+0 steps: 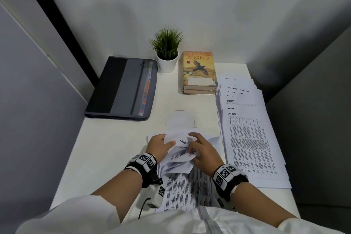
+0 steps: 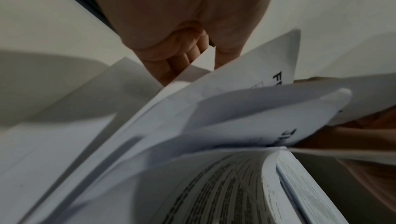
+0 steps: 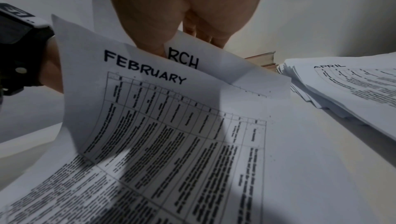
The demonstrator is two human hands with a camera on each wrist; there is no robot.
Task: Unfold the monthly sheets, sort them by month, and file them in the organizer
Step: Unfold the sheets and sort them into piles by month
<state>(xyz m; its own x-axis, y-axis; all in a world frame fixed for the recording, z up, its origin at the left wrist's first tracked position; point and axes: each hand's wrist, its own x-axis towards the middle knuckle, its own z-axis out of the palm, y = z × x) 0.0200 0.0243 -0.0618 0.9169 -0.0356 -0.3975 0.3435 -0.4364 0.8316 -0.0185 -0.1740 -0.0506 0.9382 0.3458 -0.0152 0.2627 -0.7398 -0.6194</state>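
Observation:
Near the desk's front I hold a small bundle of creased white sheets. The March sheet lies on top, with the February sheet under it. My left hand pinches the March sheet's left edge between thumb and fingers. On the right side my right hand grips the same sheets, thumb over the front. A fanned stack of flat sheets, April on top with May and June showing behind, lies at the right. The dark grey organizer lies closed at the back left, coloured tabs showing.
A potted plant and a stack of books stand at the back centre against the wall. Grey partitions close in both sides of the white desk.

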